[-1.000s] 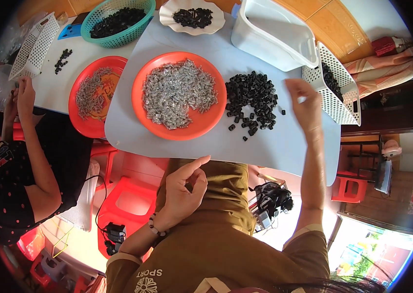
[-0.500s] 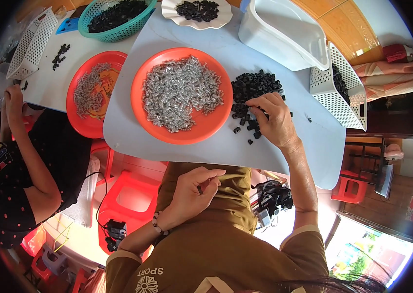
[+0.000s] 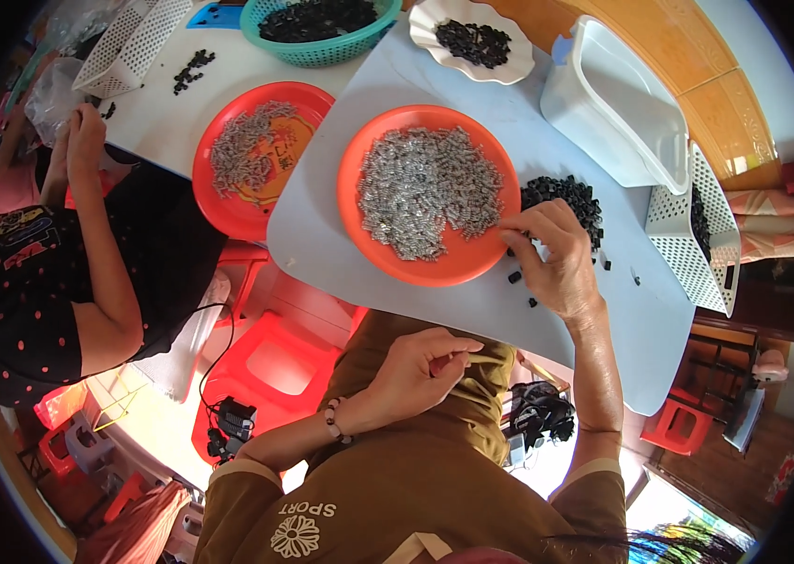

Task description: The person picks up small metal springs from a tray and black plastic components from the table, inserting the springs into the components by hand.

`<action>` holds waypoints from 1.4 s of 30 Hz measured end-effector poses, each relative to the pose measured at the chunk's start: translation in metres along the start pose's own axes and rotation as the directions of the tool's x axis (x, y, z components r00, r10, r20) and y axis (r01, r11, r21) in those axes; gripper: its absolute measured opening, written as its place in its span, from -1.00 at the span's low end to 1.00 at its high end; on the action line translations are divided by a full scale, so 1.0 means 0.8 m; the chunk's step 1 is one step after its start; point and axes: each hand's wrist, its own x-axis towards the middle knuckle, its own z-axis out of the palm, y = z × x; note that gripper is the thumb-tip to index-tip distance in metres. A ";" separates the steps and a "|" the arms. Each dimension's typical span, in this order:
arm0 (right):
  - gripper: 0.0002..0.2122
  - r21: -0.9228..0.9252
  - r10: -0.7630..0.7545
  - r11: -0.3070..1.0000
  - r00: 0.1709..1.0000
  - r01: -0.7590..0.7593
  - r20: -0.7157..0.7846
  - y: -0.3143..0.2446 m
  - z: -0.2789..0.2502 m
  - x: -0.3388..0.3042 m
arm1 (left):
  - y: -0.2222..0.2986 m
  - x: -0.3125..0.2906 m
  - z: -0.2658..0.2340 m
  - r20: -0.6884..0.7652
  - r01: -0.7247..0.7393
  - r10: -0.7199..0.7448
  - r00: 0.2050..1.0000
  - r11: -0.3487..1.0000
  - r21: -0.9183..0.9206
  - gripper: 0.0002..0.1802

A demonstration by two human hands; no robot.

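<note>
Right hand (image 3: 557, 258), fingers bent and thumb close to the forefinger, is at the right rim of the red plate (image 3: 453, 264), near the table's (image 3: 643, 352) front edge. Silver pieces (image 3: 430, 183) fill the plate; black pieces (image 3: 571, 193) lie right of it. Left hand (image 3: 420, 374) curls loosely just off that edge. Whether either pinches something, I cannot tell.

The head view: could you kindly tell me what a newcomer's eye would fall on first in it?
Most striking is the orange plate heaped with small silvery pieces, near the middle of the pale blue table. Just right of it lies a pile of small black pieces, partly hidden by the right hand. Farther left, a red plate holds more silvery bits.
</note>
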 end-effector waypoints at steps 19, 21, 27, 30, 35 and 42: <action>-0.79 -0.392 0.175 0.897 0.979 -0.204 -0.107 0.034 -0.009 -0.028 | 0.006 -0.005 -0.002 0.009 -0.087 0.087 0.996 0.996 0.037 -0.76; -0.80 -0.363 0.183 0.909 0.979 -0.204 -0.093 0.038 -0.009 -0.030 | 0.009 -0.005 0.000 0.016 -0.087 0.087 0.996 0.995 0.052 -0.76; -0.80 -0.318 0.235 0.911 0.965 -0.261 -0.119 0.039 -0.017 -0.042 | 0.003 -0.005 0.008 0.041 -0.104 0.101 0.994 0.992 0.066 -0.77; -0.78 -0.236 0.263 0.921 0.942 -0.309 -0.207 0.037 -0.020 -0.048 | 0.006 -0.004 0.008 -0.003 -0.141 0.142 0.990 0.988 0.055 -0.78; -0.85 -0.334 0.095 0.926 0.963 -0.178 -0.250 0.067 -0.025 -0.062 | 0.010 -0.001 0.009 0.014 -0.047 0.048 0.999 0.998 -0.035 -0.78; -0.86 0.591 0.518 0.724 0.846 -0.355 -0.126 0.014 -0.044 -0.076 | 0.014 0.009 0.003 0.031 0.029 -0.024 0.999 0.983 -0.179 -0.76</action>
